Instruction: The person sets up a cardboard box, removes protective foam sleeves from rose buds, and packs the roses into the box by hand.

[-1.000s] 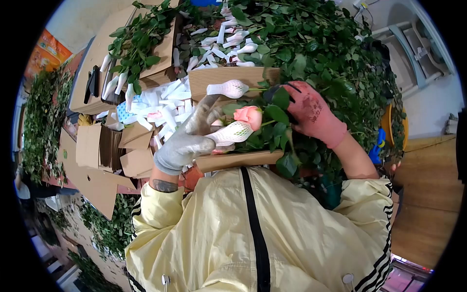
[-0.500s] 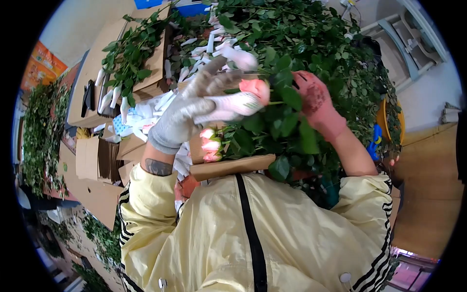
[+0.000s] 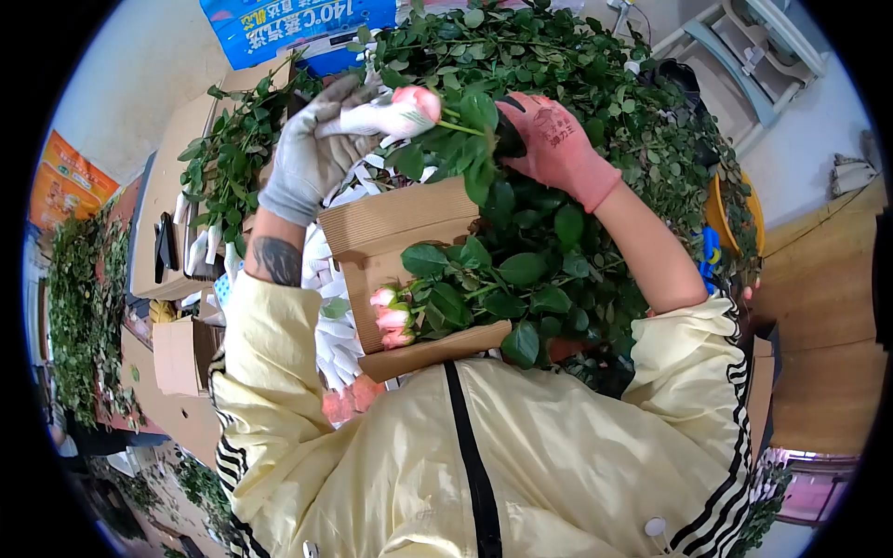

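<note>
My left hand (image 3: 321,153), in a grey-white glove, has its thumb and fingers around the closed end of a white mesh flower sleeve (image 3: 377,121). The sleeve's other end meets a pink rose (image 3: 416,100), whose petals show at its mouth. My right hand (image 3: 549,144), in a pink glove with dark fingertips, is closed on the leafy stem of that rose; leaves partly hide the fingertips. Below the hands, several pink roses (image 3: 394,321) lie with heads to the left on a ribbed cardboard wrap (image 3: 400,223).
Leafy stems (image 3: 595,65) pile up behind and to the right. White sleeves (image 3: 330,349) lie scattered left of the wrap. Sleeved roses (image 3: 228,167) rest on cardboard at left. A yellow tub (image 3: 735,209) and blue-handled tool (image 3: 711,251) are at right.
Both hands have moved up and left, away from my body, with the rose and sleeve. More of the cardboard wrap and the roses on it now shows. The view has shifted slightly.
</note>
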Demonstrator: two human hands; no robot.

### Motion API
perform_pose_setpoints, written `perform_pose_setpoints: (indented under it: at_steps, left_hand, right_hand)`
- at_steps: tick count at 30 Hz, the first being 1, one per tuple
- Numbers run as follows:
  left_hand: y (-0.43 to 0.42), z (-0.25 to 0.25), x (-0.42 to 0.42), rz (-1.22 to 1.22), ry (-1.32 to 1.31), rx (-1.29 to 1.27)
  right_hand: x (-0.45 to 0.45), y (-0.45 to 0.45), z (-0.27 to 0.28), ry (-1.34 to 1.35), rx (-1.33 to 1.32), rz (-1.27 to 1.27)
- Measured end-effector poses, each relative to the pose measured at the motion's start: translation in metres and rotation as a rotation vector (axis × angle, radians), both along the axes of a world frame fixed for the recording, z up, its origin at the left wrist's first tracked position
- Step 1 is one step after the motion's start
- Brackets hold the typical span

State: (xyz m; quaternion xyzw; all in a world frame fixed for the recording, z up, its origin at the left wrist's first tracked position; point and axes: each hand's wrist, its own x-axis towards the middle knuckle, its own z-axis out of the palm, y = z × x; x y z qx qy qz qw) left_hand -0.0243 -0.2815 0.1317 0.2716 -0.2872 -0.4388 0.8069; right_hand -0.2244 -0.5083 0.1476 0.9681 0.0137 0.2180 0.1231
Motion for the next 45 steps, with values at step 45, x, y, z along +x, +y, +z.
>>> perform_pose_setpoints:
  at_steps: [45]
  left_hand:
    - [-0.025,-0.034,-0.064,0.235,0.082,-0.135]
  right_hand:
    - [-0.115,-0.004,-0.004,-0.711,0.284,0.289]
